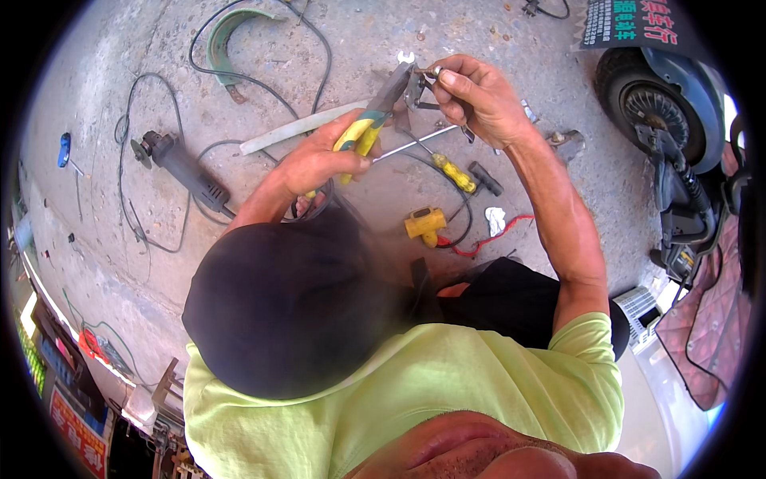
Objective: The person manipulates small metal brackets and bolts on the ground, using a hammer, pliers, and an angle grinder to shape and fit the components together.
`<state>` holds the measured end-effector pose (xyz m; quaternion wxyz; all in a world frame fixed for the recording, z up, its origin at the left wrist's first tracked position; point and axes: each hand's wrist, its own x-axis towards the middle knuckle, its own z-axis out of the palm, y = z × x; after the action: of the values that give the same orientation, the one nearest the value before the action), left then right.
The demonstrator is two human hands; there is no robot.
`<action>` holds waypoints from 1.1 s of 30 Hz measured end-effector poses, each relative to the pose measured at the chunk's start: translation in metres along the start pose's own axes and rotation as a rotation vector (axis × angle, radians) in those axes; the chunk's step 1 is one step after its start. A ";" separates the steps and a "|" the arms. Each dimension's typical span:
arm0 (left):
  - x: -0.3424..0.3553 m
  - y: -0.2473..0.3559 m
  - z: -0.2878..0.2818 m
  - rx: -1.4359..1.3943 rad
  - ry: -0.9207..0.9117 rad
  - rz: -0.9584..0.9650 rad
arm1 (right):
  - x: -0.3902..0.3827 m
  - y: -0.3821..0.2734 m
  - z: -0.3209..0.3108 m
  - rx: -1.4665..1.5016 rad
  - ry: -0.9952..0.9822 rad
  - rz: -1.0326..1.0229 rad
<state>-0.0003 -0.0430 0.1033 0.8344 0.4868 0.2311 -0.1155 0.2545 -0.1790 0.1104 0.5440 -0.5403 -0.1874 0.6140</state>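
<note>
My left hand is closed round the yellow-and-green handles of a pair of pliers, whose dark jaws point up and away from me. Right by the jaw tips, my right hand pinches a small rusty bolt between thumb and fingers. Beneath these lies a dark metal bracket-like part, partly covered by the pliers. The pale open end of a wrench shows just beyond. A thin metal rod runs out from beside my left hand; whether the hand grips it too is hidden.
An angle grinder with its cord lies left on the concrete. A curved green guard, a yellow-handled screwdriver, a yellow connector and a blue-handled screwdriver lie around. A scooter wheel stands at right.
</note>
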 end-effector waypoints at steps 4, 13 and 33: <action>-0.001 -0.002 0.000 0.043 0.007 0.031 | -0.001 0.005 0.006 0.192 -0.020 0.040; 0.002 -0.018 0.002 0.246 0.005 0.099 | 0.000 -0.007 -0.007 -0.073 -0.016 0.099; 0.003 -0.021 -0.001 0.350 0.085 0.159 | -0.003 -0.008 0.016 -0.039 0.044 -0.029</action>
<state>-0.0069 -0.0527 0.0859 0.7332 0.6455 0.2033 -0.0667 0.2435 -0.1737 0.1237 0.5461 -0.5615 -0.1952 0.5903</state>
